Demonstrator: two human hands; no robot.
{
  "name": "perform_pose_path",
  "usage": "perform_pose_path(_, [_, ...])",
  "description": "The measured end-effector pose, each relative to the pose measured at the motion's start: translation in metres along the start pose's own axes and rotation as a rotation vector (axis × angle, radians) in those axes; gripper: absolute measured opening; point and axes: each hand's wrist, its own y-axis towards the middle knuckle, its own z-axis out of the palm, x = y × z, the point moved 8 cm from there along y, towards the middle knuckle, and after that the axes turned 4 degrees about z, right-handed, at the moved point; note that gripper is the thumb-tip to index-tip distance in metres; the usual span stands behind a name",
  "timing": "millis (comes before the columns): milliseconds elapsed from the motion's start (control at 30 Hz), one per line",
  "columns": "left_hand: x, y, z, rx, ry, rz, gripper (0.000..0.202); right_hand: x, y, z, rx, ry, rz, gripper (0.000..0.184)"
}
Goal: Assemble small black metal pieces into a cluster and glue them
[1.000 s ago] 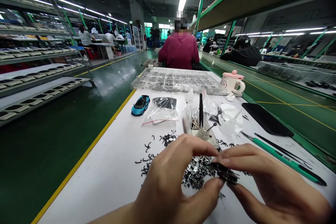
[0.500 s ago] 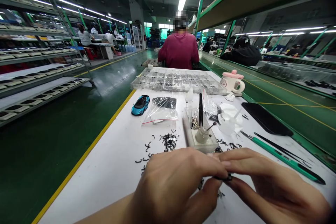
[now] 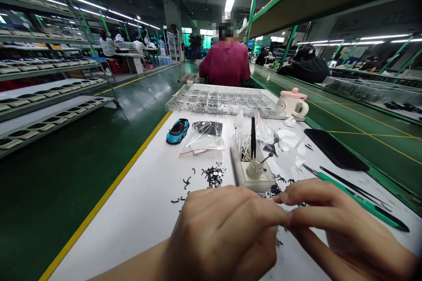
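At the table's near side my left hand (image 3: 227, 228) and my right hand (image 3: 339, 219) meet at the fingertips. The left fingers are curled and closed, their tips mostly out of sight. My right thumb and fingers pinch against the left ones, with the index finger raised. Whatever sits between the fingertips is hidden. Small black curved pieces (image 3: 213, 176) lie in a loose pile just beyond my left hand. More small dark parts (image 3: 274, 190) lie beyond and partly under the fingers.
A holder (image 3: 255, 182) with tweezers and a small bottle stands ahead. Around it are a blue toy car (image 3: 178, 131), a zip bag (image 3: 204, 138), a green-handled tool (image 3: 359, 199), a phone-like black slab (image 3: 336, 149), a lidded mug (image 3: 292, 103) and a compartment box (image 3: 224, 101). A person sits beyond.
The small black part that showed between my fingertips is now covered by them. My left fingers have curled over further, and my right index finger has lifted apart from the others.
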Motion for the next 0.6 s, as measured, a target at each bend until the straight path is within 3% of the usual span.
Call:
perform_pose_path(367, [0.003, -0.004, 0.005, 0.072, -0.077, 0.026, 0.024, 0.005, 0.007, -0.001, -0.014, 0.094, 0.017, 0.017])
perform_pose_path(500, [0.008, -0.004, 0.007, 0.132, -0.159, -0.098, 0.026, -0.012, 0.008, 0.003, 0.031, 0.249, 0.217, 0.017])
perform_pose_path(600, [0.012, -0.003, 0.003, 0.091, -0.147, -0.214, 0.026, -0.027, 0.003, 0.010, 0.112, 0.375, 0.396, 0.011])
